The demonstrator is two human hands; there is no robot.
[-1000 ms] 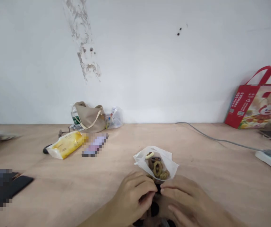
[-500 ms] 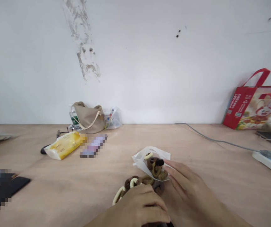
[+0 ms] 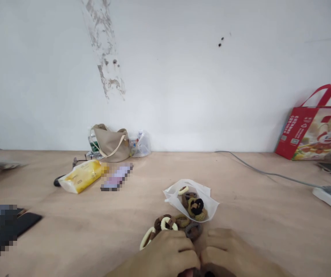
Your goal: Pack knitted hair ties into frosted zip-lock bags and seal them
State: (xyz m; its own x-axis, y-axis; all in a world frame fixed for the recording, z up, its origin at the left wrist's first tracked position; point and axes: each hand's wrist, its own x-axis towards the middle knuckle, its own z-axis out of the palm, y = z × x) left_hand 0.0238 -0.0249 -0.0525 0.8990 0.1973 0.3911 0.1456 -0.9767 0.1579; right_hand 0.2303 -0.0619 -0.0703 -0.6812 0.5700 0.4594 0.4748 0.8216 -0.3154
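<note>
Hair ties (image 3: 193,231) sit in a loose heap on the table (image 3: 263,231), right at the fingertips, with more in a thin plastic bag (image 3: 210,206) just beyond. The left hand (image 3: 165,256) and right hand (image 3: 226,254) curl inward with fingers pressed together, almost meeting, but the head cam cuts them off, so I can't tell if they're pinching anything. A careless bump could scatter the ties or tip that flimsy bag, and whatever dark bit sits under the hands is impossible to make out.

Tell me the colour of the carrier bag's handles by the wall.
The carrier bag's handles are red, shown best in the head view.
</note>
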